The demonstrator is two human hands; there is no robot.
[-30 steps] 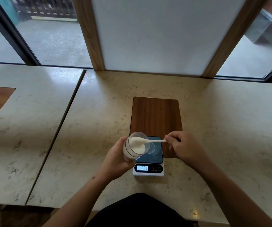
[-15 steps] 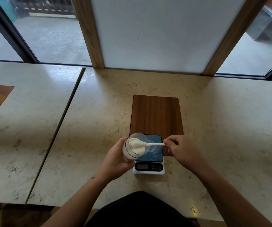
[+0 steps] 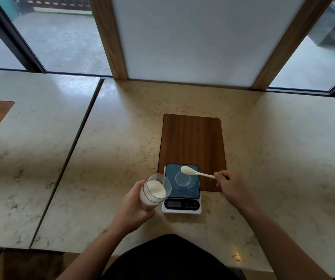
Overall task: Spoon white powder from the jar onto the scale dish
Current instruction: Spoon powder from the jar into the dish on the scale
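My left hand point(image 3: 134, 205) grips a clear jar point(image 3: 154, 191) of white powder, tilted toward the right, just left of the scale. The small digital scale point(image 3: 181, 207) has a dark blue platform and a blank display. A clear round dish point(image 3: 182, 179) rests in the middle of the platform. My right hand point(image 3: 231, 186) pinches the handle of a white spoon point(image 3: 194, 172). The spoon's bowl hovers over the dish's far edge and carries white powder.
The scale's far end sits on a dark wooden board point(image 3: 192, 138) lying on the pale marble counter point(image 3: 122, 138). A seam point(image 3: 71, 158) splits the counter at left. A white panel with wooden posts point(image 3: 110, 37) and windows stand behind.
The spoon has come out of the jar and moved right, over the dish on the scale. The scale's display has gone blank. The jar stays tilted in my left hand.
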